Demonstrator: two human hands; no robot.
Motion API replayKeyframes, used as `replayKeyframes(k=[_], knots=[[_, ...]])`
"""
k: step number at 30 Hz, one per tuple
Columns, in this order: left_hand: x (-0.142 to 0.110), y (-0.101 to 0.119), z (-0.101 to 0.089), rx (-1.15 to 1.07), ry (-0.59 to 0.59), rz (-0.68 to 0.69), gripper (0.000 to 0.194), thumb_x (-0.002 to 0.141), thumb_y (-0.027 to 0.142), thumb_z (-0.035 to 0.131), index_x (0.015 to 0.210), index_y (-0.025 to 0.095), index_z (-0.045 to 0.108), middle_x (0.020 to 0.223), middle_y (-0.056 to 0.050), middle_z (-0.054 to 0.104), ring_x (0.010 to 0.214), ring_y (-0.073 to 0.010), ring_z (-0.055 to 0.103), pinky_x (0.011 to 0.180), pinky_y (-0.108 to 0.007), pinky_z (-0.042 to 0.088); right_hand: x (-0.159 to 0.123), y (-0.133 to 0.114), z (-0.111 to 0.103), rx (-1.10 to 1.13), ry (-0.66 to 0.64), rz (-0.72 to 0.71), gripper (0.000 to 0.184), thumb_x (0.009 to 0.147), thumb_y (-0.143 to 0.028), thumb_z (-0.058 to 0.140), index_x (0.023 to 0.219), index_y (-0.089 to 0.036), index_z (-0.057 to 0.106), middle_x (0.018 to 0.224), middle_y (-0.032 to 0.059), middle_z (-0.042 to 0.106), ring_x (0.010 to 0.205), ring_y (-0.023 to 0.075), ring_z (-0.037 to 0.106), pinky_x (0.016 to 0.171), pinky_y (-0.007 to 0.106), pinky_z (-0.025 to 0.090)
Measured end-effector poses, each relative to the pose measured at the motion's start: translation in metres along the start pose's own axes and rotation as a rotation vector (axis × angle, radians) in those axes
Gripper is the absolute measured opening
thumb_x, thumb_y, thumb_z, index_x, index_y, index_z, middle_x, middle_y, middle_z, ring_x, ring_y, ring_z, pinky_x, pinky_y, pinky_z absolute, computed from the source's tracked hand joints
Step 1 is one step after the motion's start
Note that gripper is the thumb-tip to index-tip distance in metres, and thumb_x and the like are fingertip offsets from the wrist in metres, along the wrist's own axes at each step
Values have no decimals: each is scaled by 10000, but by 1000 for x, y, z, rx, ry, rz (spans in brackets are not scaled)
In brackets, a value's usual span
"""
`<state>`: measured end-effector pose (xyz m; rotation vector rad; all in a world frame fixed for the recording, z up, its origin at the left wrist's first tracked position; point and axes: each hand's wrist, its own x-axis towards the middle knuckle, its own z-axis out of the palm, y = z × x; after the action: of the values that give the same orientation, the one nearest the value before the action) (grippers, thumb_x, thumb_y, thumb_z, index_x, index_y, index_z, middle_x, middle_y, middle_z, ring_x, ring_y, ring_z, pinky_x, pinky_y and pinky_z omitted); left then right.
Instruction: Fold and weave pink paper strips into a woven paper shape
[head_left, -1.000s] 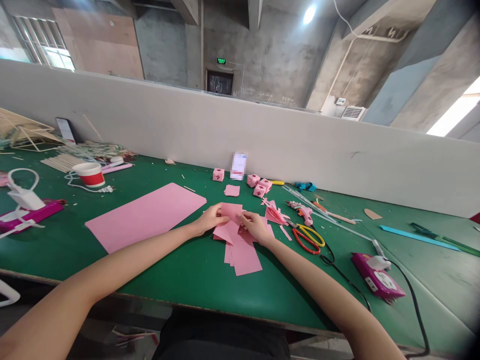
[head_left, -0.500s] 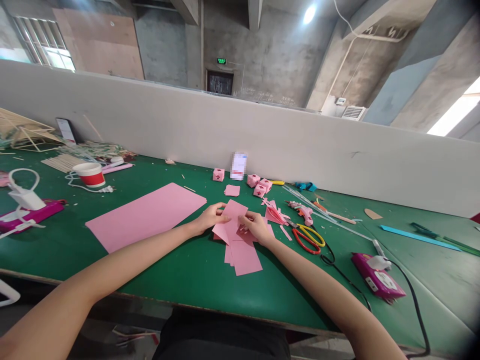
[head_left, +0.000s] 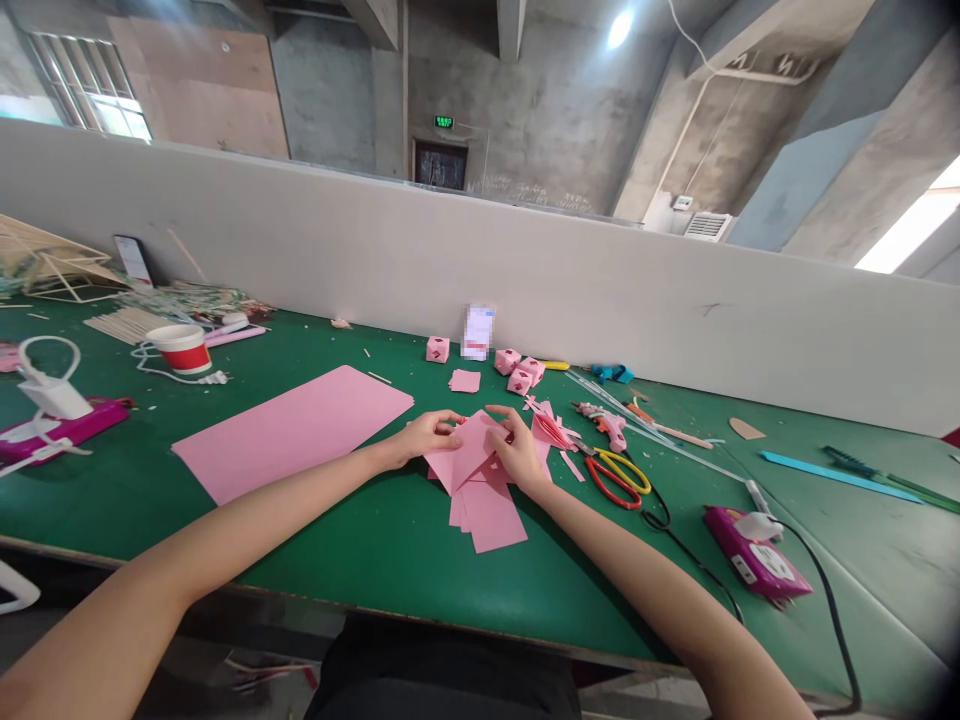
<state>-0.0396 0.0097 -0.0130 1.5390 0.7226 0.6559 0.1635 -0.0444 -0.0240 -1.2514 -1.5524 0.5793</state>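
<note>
Between my hands is a piece of pink paper [head_left: 474,452], turned so that one corner points toward me. My left hand [head_left: 431,437] pinches its left edge, thumb on top. At the right edge my right hand [head_left: 517,447] grips it with the thumb on the sheet and the index finger raised along the far side. Loose pink paper pieces [head_left: 495,518] lie overlapping on the green table below. Beyond my hands sit a small stack of pink squares [head_left: 465,381] and several folded pink paper cubes [head_left: 520,380].
A large pink sheet [head_left: 292,430] lies to the left. On the right are scissors [head_left: 615,475], a pink glue gun [head_left: 611,425] and a magenta power strip [head_left: 757,555] with a black cord. A phone [head_left: 478,332] leans on the grey partition. Farther left stands a paper cup [head_left: 180,348].
The held paper has turned from upright to a diagonal, corner toward me. My right hand has shifted slightly and its index finger has lifted. My left hand stays nearly in place.
</note>
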Motion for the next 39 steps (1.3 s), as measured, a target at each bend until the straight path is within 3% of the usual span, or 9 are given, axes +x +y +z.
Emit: replayKeyframes(k=[4,9,13,18,20,23,27,32,39], knots=[[-1,2,0,113,59,58,488,747,429,739,1126,163,582,898,-66,709,837,-231,671,736,-329,506,2,2,1,115,1,84,393,764,-218,465,1154,-231,510,576,-92,385,459,116,445,438,215,374],[1,2,-2,359,258,259,312,809,313,644,1093,192,595,1038,-79,703,967,-238,661,880,-370,502,2,1,3,176,-138,149,431,756,-234,495,1185,-235,458,560,-110,449,411,106,485,442,217,402],[4,-4,-3,631,341,321,279,845,267,586,1119,222,606,1114,-82,687,1057,-261,621,955,-419,475,3,0,5,124,-198,215,322,766,-254,526,1078,-232,451,611,-85,551,429,106,518,455,219,398],[4,-15,-2,1045,321,413,321,918,312,492,1203,214,606,1349,-106,579,1366,-316,367,1149,-522,212,3,4,5,5,-207,187,316,770,-258,541,1073,-237,454,619,-75,579,512,133,537,480,224,379],[4,-19,-2,1100,290,392,382,944,334,440,1281,193,553,1437,-122,503,1422,-317,285,1167,-539,131,4,5,5,-9,-224,175,396,753,-224,536,1140,-237,452,582,-92,538,511,136,532,487,223,371],[7,-23,-4,1089,244,250,515,965,394,375,1411,139,404,1504,-172,405,1447,-326,245,1152,-536,177,7,6,3,35,-252,206,474,746,-197,515,1214,-228,446,563,-101,516,502,132,531,508,226,387],[11,-28,-7,1069,204,140,617,972,438,311,1482,96,251,1533,-209,337,1459,-323,218,1151,-525,185,15,12,1,53,-211,290,354,797,-286,514,1140,-200,532,606,-67,539,513,133,532,503,235,383],[12,-30,-7,1083,195,131,584,972,442,287,1475,146,265,1536,-182,346,1466,-309,202,1159,-536,147,20,23,3,-7,-177,196,172,772,-312,559,880,-186,601,710,-24,594,627,136,556,556,229,391],[14,-30,-8,1064,176,111,546,965,425,307,1443,162,318,1539,-165,349,1464,-316,203,1157,-569,104,17,26,5,-172,-173,152,241,746,-199,513,959,-207,625,661,-38,568,613,140,538,548,226,372]])
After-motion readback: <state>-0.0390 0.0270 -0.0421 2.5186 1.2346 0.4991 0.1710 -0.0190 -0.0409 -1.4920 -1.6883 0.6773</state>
